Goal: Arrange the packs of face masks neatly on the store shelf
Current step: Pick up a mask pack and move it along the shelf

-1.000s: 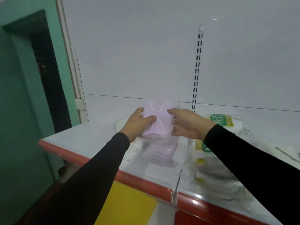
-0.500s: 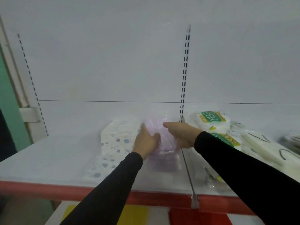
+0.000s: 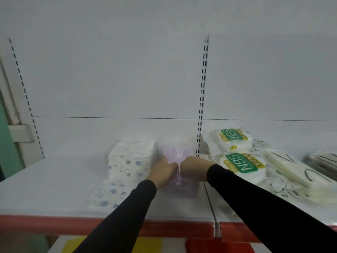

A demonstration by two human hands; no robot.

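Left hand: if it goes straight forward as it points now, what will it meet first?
Likely the upright pink mask pack that the left hand already touches; behind it is the white back panel. Depth is unclear.

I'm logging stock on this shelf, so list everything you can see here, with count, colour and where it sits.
purple mask packs: a stack, exact count unclear, pale purple in clear wrap, middle of the shelf, just left of the slotted upright.
patterned mask packs: a stack plus one lying in front, white with blue spots, left of the purple stack.
N95 mask packs: two labels visible, white with green and yellow labels, right of the upright.
cream mask packs: count unclear, off-white with dark loops, further right.
dark packs: blurred, far right edge.
shelf: one, white with a red front strip.
slotted upright: one, white, on the back panel.
left hand: on the purple stack.
right hand: on the purple stack.
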